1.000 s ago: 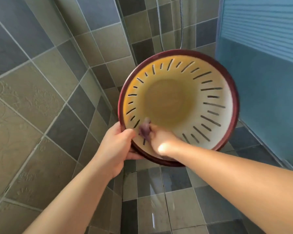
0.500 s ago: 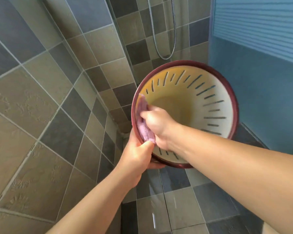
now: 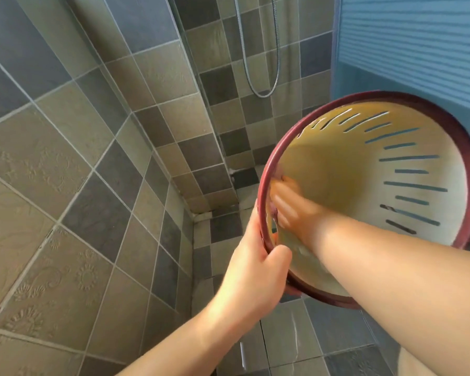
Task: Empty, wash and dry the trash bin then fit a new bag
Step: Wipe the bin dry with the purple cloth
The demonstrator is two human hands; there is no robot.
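Single head-worn view, close, angled down toward a tiled shower corner point(image 3: 201, 213).

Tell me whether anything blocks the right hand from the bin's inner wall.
Nothing visible blocks it. The right hand is already inside the trash bin, pressed on its left inner wall. The left hand grips the rim outside, out of the way.
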